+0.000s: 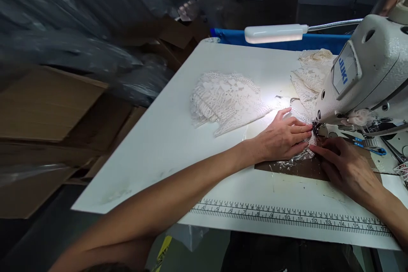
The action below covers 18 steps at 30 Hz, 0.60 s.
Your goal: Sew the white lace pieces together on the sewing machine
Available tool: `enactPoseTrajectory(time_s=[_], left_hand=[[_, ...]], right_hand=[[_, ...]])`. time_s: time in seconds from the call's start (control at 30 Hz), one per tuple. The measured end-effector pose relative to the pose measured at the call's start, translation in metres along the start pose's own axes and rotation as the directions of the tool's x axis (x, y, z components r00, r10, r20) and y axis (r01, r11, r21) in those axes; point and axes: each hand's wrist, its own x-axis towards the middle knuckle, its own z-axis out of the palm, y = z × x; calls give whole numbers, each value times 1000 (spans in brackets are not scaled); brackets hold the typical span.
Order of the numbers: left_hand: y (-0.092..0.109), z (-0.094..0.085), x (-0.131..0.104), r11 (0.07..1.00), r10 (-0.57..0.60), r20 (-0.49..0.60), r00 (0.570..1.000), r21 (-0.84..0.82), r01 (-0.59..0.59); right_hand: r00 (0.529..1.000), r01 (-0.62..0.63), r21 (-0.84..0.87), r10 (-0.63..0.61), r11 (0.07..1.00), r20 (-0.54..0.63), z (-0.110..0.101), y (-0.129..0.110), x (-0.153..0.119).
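Note:
A piece of white lace fabric [228,97] lies on the sewing table, gathered at its left and running in under the needle area of the sewing machine [363,72]. My left hand [283,138] rests palm down on the lace, fingers stretched toward the presser foot [315,128]. Just in front of the foot, my right hand [347,168] touches the near edge of the lace with its index fingertip; its fingers are apart and the thumb side is low over the brown plate [293,170]. Both hands partly cover the lace near the needle.
Blue-handled snips [371,146] lie right of the needle. More lace [314,70] sits behind it. A white lamp [276,34] hangs over the back edge. A ruler strip [287,216] runs along the front edge. Cardboard boxes [47,106] stand to the left.

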Motion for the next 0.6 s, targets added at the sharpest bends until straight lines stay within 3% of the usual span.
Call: enactPoseTrajectory(time_s=[0.23, 0.4, 0.5, 0.6], left_hand=[[4, -1, 1, 994, 29, -32, 999, 107, -26], [7, 4, 4, 964, 119, -171, 978, 255, -73], [6, 6, 5, 959, 170, -226, 959, 261, -108], [6, 5, 5, 962, 166, -216, 962, 250, -109]], right_hand=[[1000, 4, -1, -4, 1000, -9, -2, -1, 2], [1000, 5, 0, -5, 1000, -20, -3, 0, 4], [999, 17, -16, -17, 1000, -27, -3, -1, 5], [1000, 23, -31, -23, 999, -21, -4, -1, 6]])
